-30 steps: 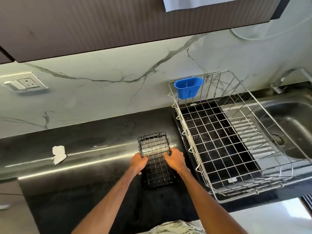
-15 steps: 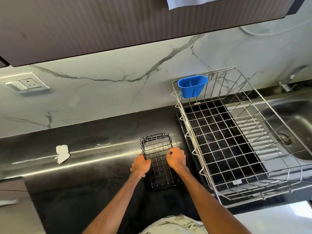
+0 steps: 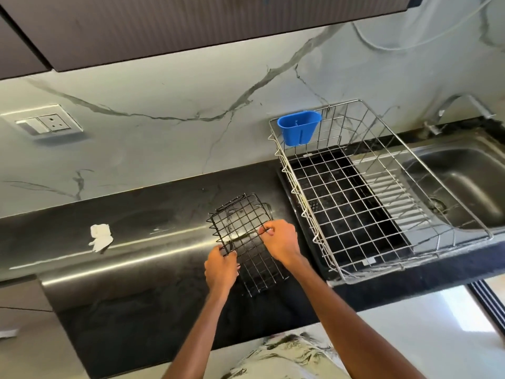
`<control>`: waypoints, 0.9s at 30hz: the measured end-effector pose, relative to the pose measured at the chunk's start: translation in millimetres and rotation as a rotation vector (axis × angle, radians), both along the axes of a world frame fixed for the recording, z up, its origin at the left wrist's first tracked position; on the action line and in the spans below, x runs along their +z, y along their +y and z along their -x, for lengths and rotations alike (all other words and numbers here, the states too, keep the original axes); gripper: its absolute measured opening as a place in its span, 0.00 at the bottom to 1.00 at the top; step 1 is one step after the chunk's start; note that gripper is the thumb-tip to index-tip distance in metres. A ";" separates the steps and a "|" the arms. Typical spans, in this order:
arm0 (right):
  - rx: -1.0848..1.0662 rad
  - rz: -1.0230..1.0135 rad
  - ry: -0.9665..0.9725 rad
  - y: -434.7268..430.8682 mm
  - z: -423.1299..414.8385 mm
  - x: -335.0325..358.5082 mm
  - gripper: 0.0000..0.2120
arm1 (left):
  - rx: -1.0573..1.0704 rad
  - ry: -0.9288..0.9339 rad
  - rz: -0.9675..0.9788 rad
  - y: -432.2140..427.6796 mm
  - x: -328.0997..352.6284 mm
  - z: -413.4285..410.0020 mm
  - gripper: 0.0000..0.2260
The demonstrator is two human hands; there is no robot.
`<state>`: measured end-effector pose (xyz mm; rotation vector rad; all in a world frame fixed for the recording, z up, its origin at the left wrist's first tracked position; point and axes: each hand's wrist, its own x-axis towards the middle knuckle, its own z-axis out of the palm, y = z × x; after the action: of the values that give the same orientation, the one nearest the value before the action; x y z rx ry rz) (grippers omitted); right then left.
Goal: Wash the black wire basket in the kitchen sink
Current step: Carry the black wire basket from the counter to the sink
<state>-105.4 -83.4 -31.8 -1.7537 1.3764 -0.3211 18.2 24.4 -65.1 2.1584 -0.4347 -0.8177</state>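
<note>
Black wire basket [image 3: 243,222] has not yet reached the water; findings run from the largest item down. The dark countertop [image 3: 142,296] carries everything in view and shows a bright streak along its length. Whether that is moisture cannot be confirmed. The steel sink [image 3: 464,187] sits at the far right, well apart from the basket, with a blurred tap [image 3: 461,103] behind it. Between basket and sink stands the steel dish rack [image 3: 341,203], which reaches over the drainboard as far as the basin's edge. The basket itself is over the counter just left of the rack, skewed at an angle; it cannot be told whether its underside has cleared the surface. Your left hand [image 3: 221,269] curls its fingers round the near left edge, and your right hand [image 3: 281,242] pinches the right rim wire, fingertips hooked into the mesh. Judged from its thin open grid, the basket should be light and stiff, unlikely to flex. Its coated wire will probably turn slippery once wet and soapy. Hold it by the thicker rim wires on the two long sides, as you do now, and carry it clear over the rack, since the mesh could snag on the rack's wires. A blue cup [image 3: 299,131] hangs on the rack's back left corner. A white paper scrap [image 3: 101,237] lies well to the left.
</note>
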 end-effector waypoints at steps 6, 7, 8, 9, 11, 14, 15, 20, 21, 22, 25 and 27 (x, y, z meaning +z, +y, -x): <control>0.055 0.048 -0.156 49.9 28.4 49.3 0.10 | 0.104 0.160 0.238 49.2 30.3 25.7 0.19; 0.062 0.051 -0.180 58.1 35.4 55.7 0.11 | 0.116 0.172 0.266 58.0 37.2 30.7 0.18; 0.068 0.060 -0.201 66.6 43.1 62.8 0.10 | 0.123 0.166 0.291 66.7 45.3 36.2 0.17; 0.074 0.066 -0.222 72.4 50.0 68.9 0.10 | 0.120 0.154 0.320 73.3 52.2 40.4 0.16; 0.085 0.072 -0.268 86.1 66.0 80.5 0.10 | 0.096 0.137 0.383 87.6 65.8 48.6 0.15; 0.083 0.084 -0.337 101.2 88.9 96.7 0.15 | 0.039 0.085 0.461 102.2 91.1 62.1 0.16; 0.080 0.095 -0.347 105.3 97.4 101.1 0.16 | 0.011 0.054 0.484 105.6 100.7 67.3 0.16; -0.001 0.137 -0.512 120.2 144.6 126.1 0.12 | -0.147 -0.041 0.618 110.6 144.4 99.3 0.19; -0.014 0.158 -0.544 122.5 155.3 131.6 0.12 | -0.180 -0.061 0.634 109.7 151.3 107.7 0.20; -0.028 0.174 -0.574 123.9 166.6 136.1 0.12 | -0.201 -0.074 0.646 108.4 157.3 116.6 0.19; -0.070 0.192 -0.644 125.5 200.2 146.7 0.12 | -0.245 -0.084 0.652 103.8 174.7 144.2 0.16; -0.089 0.203 -0.680 126.6 225.8 152.7 0.13 | -0.267 -0.101 0.645 99.8 181.9 166.0 0.19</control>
<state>-331.2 43.2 120.9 -1.5261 0.9426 -1.0301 -147.8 124.2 116.8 1.5600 -0.9149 -0.5986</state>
